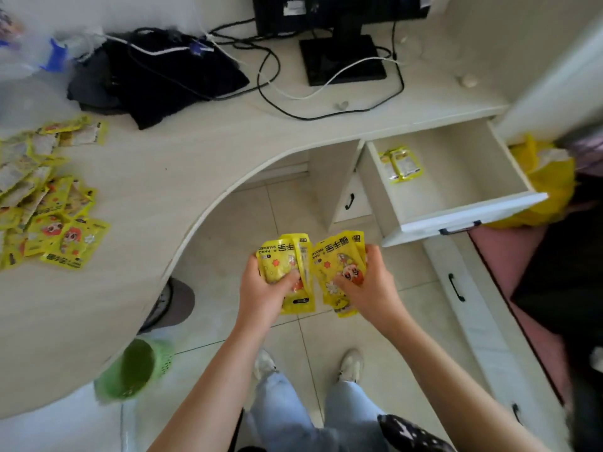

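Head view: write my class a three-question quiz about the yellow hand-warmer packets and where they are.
1. True or false: the open white wooden drawer holds no packets.
2. Which do the left hand and right hand each grip? A) yellow foil hand-warmer packets B) a black cable C) a green basket.
3. Fill in: the loose pile of yellow packets lies on the pale curved ___.
Key: 1 false; 2 A; 3 desk.
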Tool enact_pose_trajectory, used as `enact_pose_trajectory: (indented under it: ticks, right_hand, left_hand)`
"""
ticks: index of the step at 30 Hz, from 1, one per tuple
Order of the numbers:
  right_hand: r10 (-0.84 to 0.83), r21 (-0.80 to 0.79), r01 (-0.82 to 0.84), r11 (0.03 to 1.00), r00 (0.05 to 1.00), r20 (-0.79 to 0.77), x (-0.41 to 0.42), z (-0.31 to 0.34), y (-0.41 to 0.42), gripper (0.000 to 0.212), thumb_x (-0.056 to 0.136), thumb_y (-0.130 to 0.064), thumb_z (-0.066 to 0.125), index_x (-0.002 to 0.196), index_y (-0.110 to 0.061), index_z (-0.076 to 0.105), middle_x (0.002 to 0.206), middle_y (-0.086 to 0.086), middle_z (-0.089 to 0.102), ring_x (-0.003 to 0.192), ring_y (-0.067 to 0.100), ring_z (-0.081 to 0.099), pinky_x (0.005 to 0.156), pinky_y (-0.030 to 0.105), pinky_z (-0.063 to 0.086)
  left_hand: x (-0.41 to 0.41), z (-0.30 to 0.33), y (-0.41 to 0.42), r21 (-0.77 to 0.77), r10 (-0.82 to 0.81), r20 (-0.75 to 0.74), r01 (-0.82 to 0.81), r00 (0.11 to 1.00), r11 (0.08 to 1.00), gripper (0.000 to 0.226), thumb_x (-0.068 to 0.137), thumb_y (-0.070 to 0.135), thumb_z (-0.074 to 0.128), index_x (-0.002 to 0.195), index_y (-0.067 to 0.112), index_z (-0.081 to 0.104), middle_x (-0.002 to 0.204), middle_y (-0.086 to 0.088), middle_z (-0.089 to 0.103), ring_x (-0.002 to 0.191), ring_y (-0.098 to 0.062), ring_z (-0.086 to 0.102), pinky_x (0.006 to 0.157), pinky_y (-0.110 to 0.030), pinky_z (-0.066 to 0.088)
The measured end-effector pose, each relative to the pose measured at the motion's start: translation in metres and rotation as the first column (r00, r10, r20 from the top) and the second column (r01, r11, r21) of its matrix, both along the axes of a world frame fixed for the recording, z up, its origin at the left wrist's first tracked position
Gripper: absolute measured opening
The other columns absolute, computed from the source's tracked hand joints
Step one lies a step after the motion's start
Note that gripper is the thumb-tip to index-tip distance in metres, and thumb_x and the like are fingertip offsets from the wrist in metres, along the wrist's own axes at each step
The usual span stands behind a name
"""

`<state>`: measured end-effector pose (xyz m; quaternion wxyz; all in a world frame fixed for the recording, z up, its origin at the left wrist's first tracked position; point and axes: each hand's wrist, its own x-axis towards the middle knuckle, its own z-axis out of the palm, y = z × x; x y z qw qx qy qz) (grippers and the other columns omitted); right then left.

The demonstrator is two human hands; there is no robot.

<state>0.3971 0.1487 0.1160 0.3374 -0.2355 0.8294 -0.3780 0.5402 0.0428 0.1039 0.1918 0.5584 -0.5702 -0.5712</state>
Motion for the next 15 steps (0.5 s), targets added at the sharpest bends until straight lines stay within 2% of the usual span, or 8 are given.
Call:
enact_pose_trajectory:
  ticks: [3,8,10,13,15]
  right_hand:
    - [-0.042,0.015,0.042,0.999,0.999,0.004,-0.046,0.0,0.044,0.049,0.082,-0.017,0.071,0.122,-0.02,0.042,0.096,-0.006,0.062,0.087,0.019,0.063,0.067,0.026,0.051]
    - [-0.092,0.053,0.092,0.994,0.996,-0.001,-0.121,-0.008,0.103,0.044,0.082,-0.018,0.071,0.115,-0.02,0.043,0.091,-0.007,0.062,0.084,0.019,0.063,0.064,0.026,0.048]
    - [-0.114,0.06,0.113,0.992,0.993,0.005,-0.149,-0.009,0.118,0.043,0.082,-0.017,0.07,0.115,-0.021,0.043,0.091,-0.008,0.061,0.083,0.018,0.062,0.061,0.025,0.049]
    - [-0.138,0.061,0.137,0.989,0.99,0.007,-0.186,-0.012,0.128,0.042,0.083,-0.016,0.068,0.116,-0.019,0.043,0.094,-0.005,0.061,0.087,0.021,0.063,0.066,0.032,0.053]
    - [-0.151,0.062,0.15,0.987,0.988,0.015,-0.21,-0.016,0.13,0.04,0.084,-0.016,0.067,0.115,-0.02,0.043,0.098,-0.002,0.063,0.087,0.02,0.064,0.06,0.027,0.052]
  left_hand:
    - [-0.05,-0.007,0.034,0.021,-0.045,0.016,0.045,0.999,0.999,0.036,0.072,0.013,0.08,0.091,0.028,0.053,0.09,0.005,0.069,0.08,-0.013,0.068,0.072,-0.034,0.056]
    - [-0.129,-0.014,0.08,0.061,-0.076,0.024,0.075,0.997,0.995,0.037,0.071,0.012,0.081,0.098,0.02,0.057,0.091,0.002,0.07,0.081,-0.015,0.069,0.079,-0.041,0.058]
    - [-0.158,-0.015,0.09,0.067,-0.096,0.031,0.093,0.995,0.993,0.037,0.07,0.014,0.081,0.097,0.02,0.057,0.091,0.002,0.071,0.082,-0.016,0.069,0.08,-0.044,0.057]
    - [-0.196,-0.016,0.092,0.068,-0.111,0.045,0.107,0.993,0.992,0.037,0.069,0.017,0.082,0.095,0.022,0.056,0.092,0.001,0.071,0.084,-0.018,0.069,0.08,-0.046,0.057]
    - [-0.221,-0.017,0.089,0.07,-0.115,0.043,0.112,0.992,0.991,0.037,0.069,0.017,0.082,0.095,0.022,0.056,0.093,0.0,0.071,0.084,-0.019,0.069,0.079,-0.047,0.057]
